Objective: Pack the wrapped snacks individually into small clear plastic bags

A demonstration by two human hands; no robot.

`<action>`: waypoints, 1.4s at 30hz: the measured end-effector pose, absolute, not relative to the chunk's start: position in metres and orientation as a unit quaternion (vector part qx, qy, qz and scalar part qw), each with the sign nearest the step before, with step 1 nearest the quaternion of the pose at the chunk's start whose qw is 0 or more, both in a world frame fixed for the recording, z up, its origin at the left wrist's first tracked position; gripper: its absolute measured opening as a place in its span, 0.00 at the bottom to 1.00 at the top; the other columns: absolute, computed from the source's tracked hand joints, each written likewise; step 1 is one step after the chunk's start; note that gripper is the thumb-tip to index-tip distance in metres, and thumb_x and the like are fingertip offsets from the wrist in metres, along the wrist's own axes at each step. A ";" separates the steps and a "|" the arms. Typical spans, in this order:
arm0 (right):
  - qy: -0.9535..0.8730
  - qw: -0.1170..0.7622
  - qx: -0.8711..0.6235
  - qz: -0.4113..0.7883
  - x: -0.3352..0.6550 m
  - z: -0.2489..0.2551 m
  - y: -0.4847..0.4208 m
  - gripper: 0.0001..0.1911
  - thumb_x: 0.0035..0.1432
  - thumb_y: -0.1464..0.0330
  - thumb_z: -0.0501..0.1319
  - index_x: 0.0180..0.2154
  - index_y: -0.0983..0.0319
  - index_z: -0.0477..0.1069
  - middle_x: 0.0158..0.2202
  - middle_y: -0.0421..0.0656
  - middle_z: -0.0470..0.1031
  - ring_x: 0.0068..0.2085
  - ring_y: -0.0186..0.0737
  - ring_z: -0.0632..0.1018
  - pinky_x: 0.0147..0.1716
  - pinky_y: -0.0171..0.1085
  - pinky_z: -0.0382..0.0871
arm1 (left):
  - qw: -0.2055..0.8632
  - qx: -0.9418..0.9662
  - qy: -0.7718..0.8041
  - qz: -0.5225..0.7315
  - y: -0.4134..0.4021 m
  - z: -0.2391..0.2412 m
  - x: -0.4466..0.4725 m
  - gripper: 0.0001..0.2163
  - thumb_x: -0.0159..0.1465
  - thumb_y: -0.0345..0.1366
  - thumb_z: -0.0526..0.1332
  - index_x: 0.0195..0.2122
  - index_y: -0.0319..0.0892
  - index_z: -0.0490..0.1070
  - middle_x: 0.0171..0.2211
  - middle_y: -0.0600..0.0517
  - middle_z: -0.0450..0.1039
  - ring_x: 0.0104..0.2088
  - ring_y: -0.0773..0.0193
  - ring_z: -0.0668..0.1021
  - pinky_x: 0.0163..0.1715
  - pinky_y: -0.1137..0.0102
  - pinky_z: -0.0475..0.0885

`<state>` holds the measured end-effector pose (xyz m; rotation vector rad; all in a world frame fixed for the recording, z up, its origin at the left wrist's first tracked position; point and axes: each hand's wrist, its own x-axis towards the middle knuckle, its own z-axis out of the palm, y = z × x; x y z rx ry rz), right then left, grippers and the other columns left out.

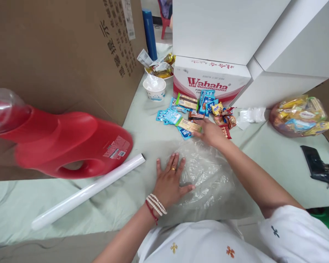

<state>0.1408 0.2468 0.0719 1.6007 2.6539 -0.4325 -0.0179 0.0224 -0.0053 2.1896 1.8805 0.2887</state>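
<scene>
My left hand (171, 180) lies flat with fingers spread, over the left edge of a clear plastic bag (205, 175) that is crumpled on the table. Beyond the bag, my right hand (210, 132) reaches into a loose pile of wrapped snacks, thumb and fingers closed at the right end of a beige-wrapped snack bar (188, 125). Around it lie blue snack packets (172, 116), a green-and-brown wrapped bar (186, 100), a yellow packet (217, 109) and red-brown packets (226, 131).
Behind the pile stands a Wahaha carton (208, 78). A red jug-shaped container (74, 142) and a white tube (90, 191) lie left, beside a large cardboard box (71, 54). A paper cup (154, 88) stands behind; a filled snack bag (298, 117) and black phone (315, 162) are right.
</scene>
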 end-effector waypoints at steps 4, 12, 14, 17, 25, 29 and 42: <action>0.834 0.102 0.527 -0.128 0.105 0.060 0.253 0.36 0.58 0.53 0.69 0.62 0.64 0.68 0.60 0.59 0.72 0.53 0.56 0.78 0.45 0.41 0.72 | 0.095 0.752 0.644 0.106 0.020 -0.006 -0.022 0.42 0.65 0.64 0.56 0.73 0.41 0.56 0.74 0.38 0.51 0.72 0.40 0.59 0.70 0.35 0.36; 0.843 0.040 0.533 -0.065 0.127 0.074 0.303 0.28 0.58 0.55 0.67 0.55 0.63 0.71 0.56 0.56 0.71 0.47 0.55 0.78 0.44 0.43 0.72 | 0.090 0.753 0.641 0.117 0.019 -0.007 -0.023 0.42 0.65 0.64 0.55 0.72 0.40 0.57 0.74 0.38 0.52 0.72 0.41 0.59 0.70 0.36 0.36; 0.847 -0.019 0.532 -0.020 0.115 0.074 0.323 0.27 0.61 0.60 0.65 0.58 0.65 0.68 0.59 0.59 0.68 0.50 0.57 0.77 0.45 0.45 0.71 | 0.097 0.752 0.642 0.118 0.019 -0.006 -0.023 0.42 0.65 0.64 0.55 0.72 0.40 0.57 0.74 0.38 0.51 0.72 0.41 0.59 0.70 0.36 0.35; 0.872 -0.049 0.488 -0.005 0.091 0.063 0.346 0.29 0.64 0.65 0.62 0.63 0.67 0.63 0.62 0.61 0.66 0.56 0.59 0.73 0.48 0.46 0.71 | 0.108 0.750 0.642 0.116 0.020 -0.006 -0.023 0.42 0.65 0.64 0.56 0.73 0.40 0.56 0.74 0.37 0.50 0.72 0.41 0.59 0.70 0.35 0.35; 0.843 -0.013 0.536 -0.051 0.077 0.039 0.351 0.32 0.60 0.58 0.68 0.59 0.69 0.66 0.59 0.62 0.65 0.51 0.58 0.77 0.49 0.49 0.70 | 0.137 0.746 0.643 0.110 0.019 -0.005 -0.023 0.44 0.63 0.65 0.58 0.73 0.42 0.55 0.75 0.37 0.48 0.73 0.41 0.57 0.70 0.35 0.32; 0.831 -0.072 0.549 -0.047 0.105 0.082 0.326 0.30 0.57 0.55 0.69 0.54 0.67 0.69 0.56 0.58 0.68 0.47 0.57 0.77 0.46 0.49 0.71 | 0.144 0.743 0.644 0.112 0.019 -0.004 -0.023 0.45 0.64 0.65 0.57 0.74 0.41 0.52 0.75 0.37 0.48 0.74 0.42 0.56 0.70 0.37 0.30; 0.823 0.103 0.527 -0.186 0.195 0.060 0.175 0.19 0.57 0.55 0.67 0.43 0.62 0.74 0.43 0.49 0.74 0.35 0.42 0.74 0.31 0.36 0.62 | 0.122 0.737 0.655 0.109 0.014 -0.003 -0.027 0.45 0.64 0.63 0.58 0.74 0.39 0.52 0.73 0.36 0.53 0.73 0.40 0.57 0.70 0.33 0.35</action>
